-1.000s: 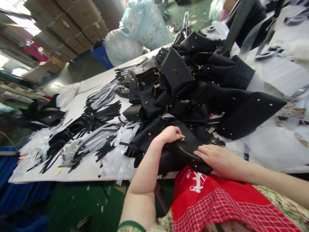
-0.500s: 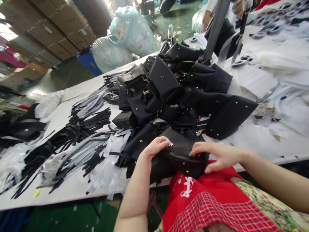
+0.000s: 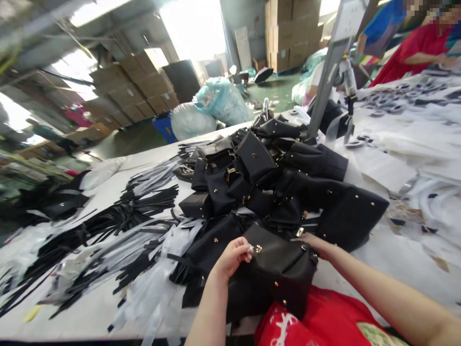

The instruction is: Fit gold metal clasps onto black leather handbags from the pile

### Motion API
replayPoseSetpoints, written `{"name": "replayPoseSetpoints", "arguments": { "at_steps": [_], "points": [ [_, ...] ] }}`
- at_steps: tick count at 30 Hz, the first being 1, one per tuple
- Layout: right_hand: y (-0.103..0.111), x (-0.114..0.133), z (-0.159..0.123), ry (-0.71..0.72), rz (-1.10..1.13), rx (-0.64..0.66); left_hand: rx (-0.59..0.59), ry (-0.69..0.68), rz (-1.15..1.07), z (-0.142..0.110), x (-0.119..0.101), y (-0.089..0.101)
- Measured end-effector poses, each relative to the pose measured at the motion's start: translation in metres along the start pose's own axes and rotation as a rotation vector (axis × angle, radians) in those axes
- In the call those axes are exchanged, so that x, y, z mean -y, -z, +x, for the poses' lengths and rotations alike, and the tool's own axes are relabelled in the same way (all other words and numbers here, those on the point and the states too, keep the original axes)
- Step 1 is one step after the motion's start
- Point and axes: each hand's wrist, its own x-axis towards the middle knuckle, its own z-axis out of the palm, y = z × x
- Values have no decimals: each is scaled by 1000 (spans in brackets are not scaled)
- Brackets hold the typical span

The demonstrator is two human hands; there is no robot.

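A black leather handbag (image 3: 279, 274) with small gold studs rests at the table's near edge, against my red apron. My left hand (image 3: 233, 255) is closed in a pinch on something small and pale at the bag's gold clasp, on its upper left edge. At the bag's upper right corner my right hand (image 3: 319, 246) grips the far side, its fingers partly hidden behind the leather. Right behind this bag lies a heap of similar black handbags (image 3: 273, 178).
Bundles of black and clear-wrapped straps (image 3: 118, 226) cover the table's left half. White sheets and wrapping (image 3: 406, 158) lie at the right. A grey post (image 3: 326, 77) rises behind the heap. Other people work at the far right; cardboard boxes and stuffed plastic sacks stand beyond the table.
My view has tilted up, showing more of the room. The bag is turned more upright toward me. My right hand has moved from the bag's top to its far right corner.
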Motion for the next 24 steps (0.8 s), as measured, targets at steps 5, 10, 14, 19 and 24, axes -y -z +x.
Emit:
{"name": "replayPoseSetpoints", "arguments": {
  "at_steps": [5,10,14,19,24],
  "points": [
    [-8,19,17,128,-175,-24,-21,-52,-91,1,5,-2],
    [10,99,-4,491,-376,-122,-174,-169,-140,-9,-2,-4],
    [11,168,-81,956,-825,-301,-262,-316,-169,-41,-25,-16],
    [-18,181,-138,1303,-1152,-364,-328,-399,-65,-76,-49,-42],
    [-48,144,-137,1410,-1232,-210,-329,-313,49,-88,-43,-65]
  ]
}}
